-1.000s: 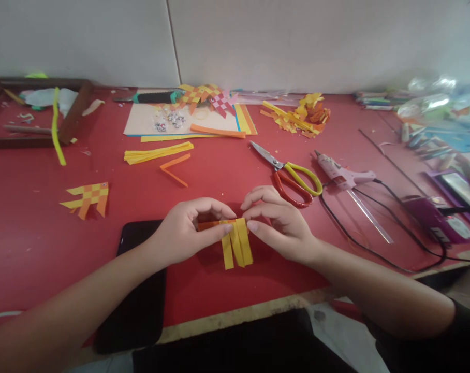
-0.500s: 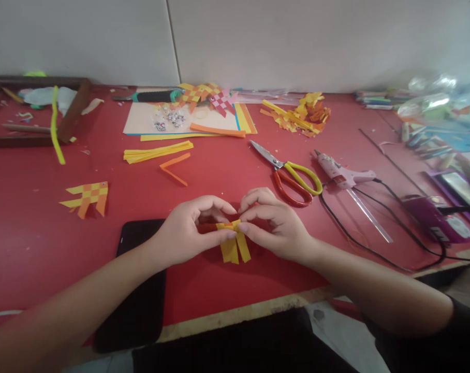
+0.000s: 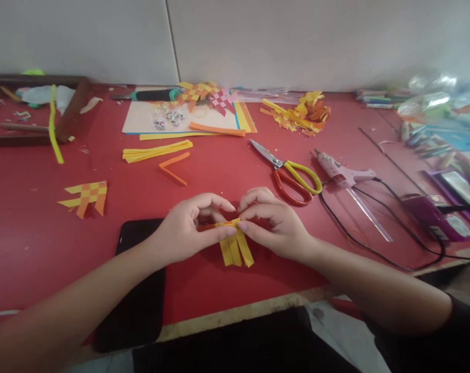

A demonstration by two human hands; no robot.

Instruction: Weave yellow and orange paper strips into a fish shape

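Between my two hands are yellow paper strips (image 3: pixel 235 250), their lower ends hanging fanned out, with an orange paper strip (image 3: pixel 207 227) crossing at the top. My left hand (image 3: pixel 192 228) pinches the left side of the strips between thumb and fingers. My right hand (image 3: pixel 274 223) is closed on the right side, its thumb tip against the top of the yellow strips. The curled fingers hide part of the orange strip. Left of my hands lies a woven yellow and orange paper fish (image 3: pixel 88 198). A folded orange strip (image 3: pixel 173 170) rests beyond my left hand.
Scissors (image 3: pixel 287 173) and a pink glue gun (image 3: pixel 346 171) with its cable lie to the right. A black phone (image 3: pixel 136 305) sits under my left forearm. Yellow strips (image 3: pixel 157 151), paper scraps (image 3: pixel 299 114), a cutter (image 3: pixel 153 95) and a wooden tray (image 3: pixel 70 114) are farther back.
The hanging ends of the yellow strips have swung slightly to the right and down. Both hands keep their grip in nearly the same place.
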